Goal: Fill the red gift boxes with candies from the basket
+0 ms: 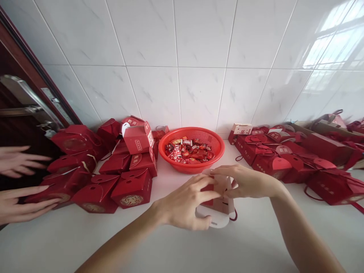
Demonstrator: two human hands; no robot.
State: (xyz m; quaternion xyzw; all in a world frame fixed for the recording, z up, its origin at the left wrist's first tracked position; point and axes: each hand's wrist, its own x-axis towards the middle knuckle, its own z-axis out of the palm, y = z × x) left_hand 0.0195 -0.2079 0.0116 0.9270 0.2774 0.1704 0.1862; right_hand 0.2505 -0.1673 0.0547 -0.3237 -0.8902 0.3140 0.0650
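Observation:
An open small box, with a pale inside and a dark red cord at its right, lies on the white table in front of the basket. My left hand reaches over its left side, fingers partly spread and thumb apart, with some fingertips inside. At the box's right and far edge is my right hand, its fingers and thumb bent round a flap. Just beyond both hands, a red plastic basket holds many wrapped sweets.
Several closed red boxes are grouped at left, and more with cords at right. Another person's hands touch the far-left boxes beside a dark door. A tiled wall stands behind.

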